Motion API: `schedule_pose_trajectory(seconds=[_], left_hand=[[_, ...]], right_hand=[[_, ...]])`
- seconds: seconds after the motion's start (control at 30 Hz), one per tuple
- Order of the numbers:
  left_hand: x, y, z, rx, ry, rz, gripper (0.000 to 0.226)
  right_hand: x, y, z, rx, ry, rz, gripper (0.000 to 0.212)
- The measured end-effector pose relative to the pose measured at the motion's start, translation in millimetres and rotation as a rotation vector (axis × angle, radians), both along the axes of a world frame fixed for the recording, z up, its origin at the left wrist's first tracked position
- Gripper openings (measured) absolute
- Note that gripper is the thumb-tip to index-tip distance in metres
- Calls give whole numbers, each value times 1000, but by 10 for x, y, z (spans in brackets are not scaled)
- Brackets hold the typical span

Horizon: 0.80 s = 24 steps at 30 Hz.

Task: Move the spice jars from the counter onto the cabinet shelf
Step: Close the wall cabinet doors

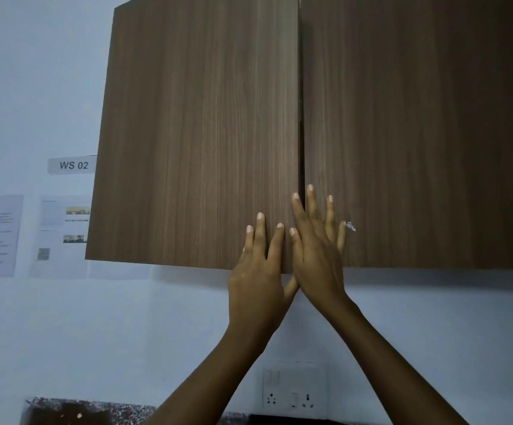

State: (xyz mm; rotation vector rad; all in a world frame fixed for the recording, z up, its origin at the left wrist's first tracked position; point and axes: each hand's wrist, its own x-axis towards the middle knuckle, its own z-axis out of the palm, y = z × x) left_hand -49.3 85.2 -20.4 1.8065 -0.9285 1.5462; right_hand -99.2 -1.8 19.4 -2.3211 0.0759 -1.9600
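Now both hands, left [256, 271] & right [316, 256], flat on cabinet doors [203, 133].

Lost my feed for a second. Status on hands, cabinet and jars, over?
Left hand flat on left door, right hand flat on right door. Nothing held. Doors nearly shut, narrow gap at seam. No jars in view.
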Motion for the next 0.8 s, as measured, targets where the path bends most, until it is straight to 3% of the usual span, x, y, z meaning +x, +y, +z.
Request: schedule_pose_trajectory(seconds=[0.47,0.8], left_hand=[[536,-556,-144,128,36,99,79],[727,-715,-285,261,120,151,76]], right_hand=[[504,-512,-79,13,285,-250,65],[768,-697,-214,-2,314,-304,68]])
